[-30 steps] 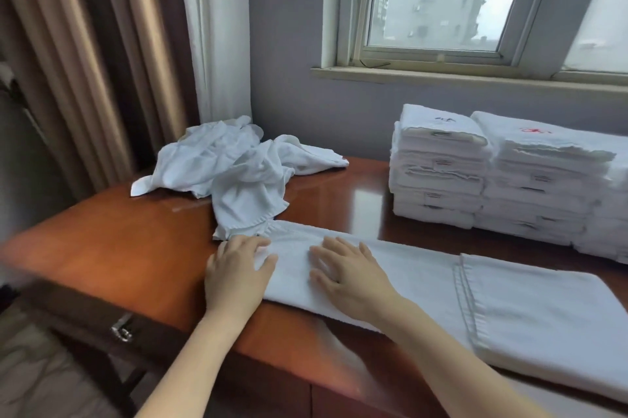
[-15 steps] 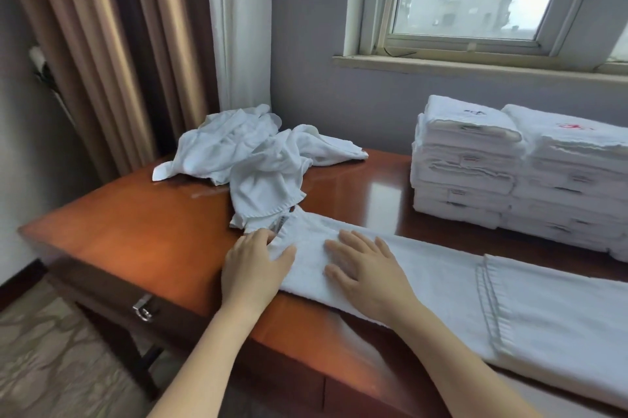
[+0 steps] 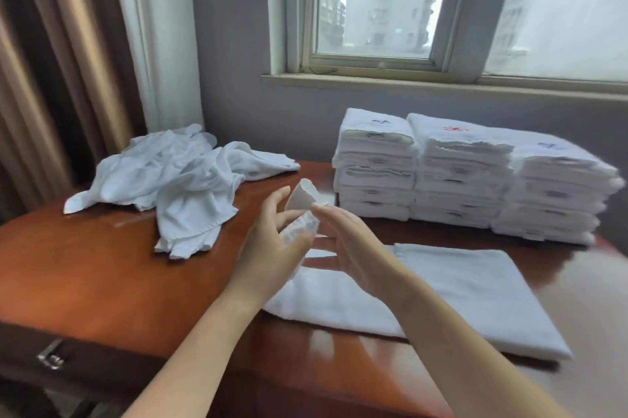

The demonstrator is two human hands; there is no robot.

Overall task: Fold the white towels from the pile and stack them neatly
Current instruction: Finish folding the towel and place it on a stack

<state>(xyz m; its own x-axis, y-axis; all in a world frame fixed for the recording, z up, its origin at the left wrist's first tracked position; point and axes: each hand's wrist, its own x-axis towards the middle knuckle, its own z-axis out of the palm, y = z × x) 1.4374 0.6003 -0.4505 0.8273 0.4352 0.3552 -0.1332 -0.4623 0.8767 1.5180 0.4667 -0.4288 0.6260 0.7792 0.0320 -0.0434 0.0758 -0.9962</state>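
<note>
The towel (image 3: 458,288) is white and lies in a long band on the counter (image 3: 85,274), just in front of the folded stacks (image 3: 458,179). The part of it right in front of the stacks is doubled over, with a hemmed edge showing across the band. The end farthest from the stacks to the left is raised off the counter, bunched and ruffled, with one corner sticking up.

Both hands meet at that raised end, level with the bottom of the stacks and just left of them. The left hand (image 3: 272,247) has its palm turned toward the stacks and its fingers loosely curved, with the ruffled hem gathered in its grip. The right hand (image 3: 353,247) faces it with fingers spread and nearly straight, the top fingertip at the towel's corner; the blur hides whether it pinches the cloth.

The unfolded pile (image 3: 176,179) lies crumpled on the counter, well left of the stacks.
</note>
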